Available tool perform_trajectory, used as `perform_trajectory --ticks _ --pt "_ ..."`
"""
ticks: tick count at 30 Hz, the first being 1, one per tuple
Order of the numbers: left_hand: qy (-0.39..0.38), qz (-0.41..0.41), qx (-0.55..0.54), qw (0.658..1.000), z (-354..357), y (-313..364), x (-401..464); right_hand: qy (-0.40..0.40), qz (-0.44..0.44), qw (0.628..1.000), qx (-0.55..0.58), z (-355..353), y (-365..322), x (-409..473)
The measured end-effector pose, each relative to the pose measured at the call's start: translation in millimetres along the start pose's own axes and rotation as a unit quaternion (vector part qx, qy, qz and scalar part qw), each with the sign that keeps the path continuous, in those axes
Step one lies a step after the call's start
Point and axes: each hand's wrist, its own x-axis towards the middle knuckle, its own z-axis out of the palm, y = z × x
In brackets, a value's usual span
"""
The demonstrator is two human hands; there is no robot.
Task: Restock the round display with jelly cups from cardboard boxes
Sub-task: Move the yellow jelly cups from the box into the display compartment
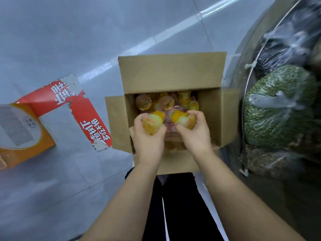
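Both hands, left hand [149, 136] and right hand [194, 134], each grip a cluster of jelly cups [153, 123] above the open cardboard box [173, 73], ready for your transfer to the round display [257, 49] at right.

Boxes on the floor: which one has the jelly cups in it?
The plain brown box under both hands, flaps open, holds the jelly cups. The orange-and-red box lies apart at left.

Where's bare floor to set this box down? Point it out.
Bare grey floor lies beyond the orange-red carton and left of the open cardboard box; more lies nearer, below that carton. It is crowded to the right, where the round display meets the box. Both the left hand and right hand hold jelly cups.
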Motion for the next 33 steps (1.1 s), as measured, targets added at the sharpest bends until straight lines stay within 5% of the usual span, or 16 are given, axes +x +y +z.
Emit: perform_trajectory --ticks 10,15,19,26,33 --pt "-0.143 0.402 0.155 0.891 -131.7 217.4 -186.1 0.063 -0.206 0.976 0.045 -187.2 -181.5 -212.2" --pt "-0.199 0.509 0.128 0.827 -154.3 300.7 -296.4 0.135 -0.279 0.943 0.12 -289.7 -224.4 -314.5" --pt "-0.295 0.548 0.068 0.78 -138.3 339.2 -380.2 0.227 -0.291 0.917 0.154 -366.1 -223.6 -379.2" --pt "-0.452 0.626 0.045 0.634 -81.2 366.7 -510.6 0.341 -0.293 0.865 0.223 -474.4 -174.4 -460.4" --pt "-0.454 0.72 0.085 0.518 -25.0 370.1 -582.2 0.451 -0.234 0.843 0.175 -542.4 -119.2 -478.0"
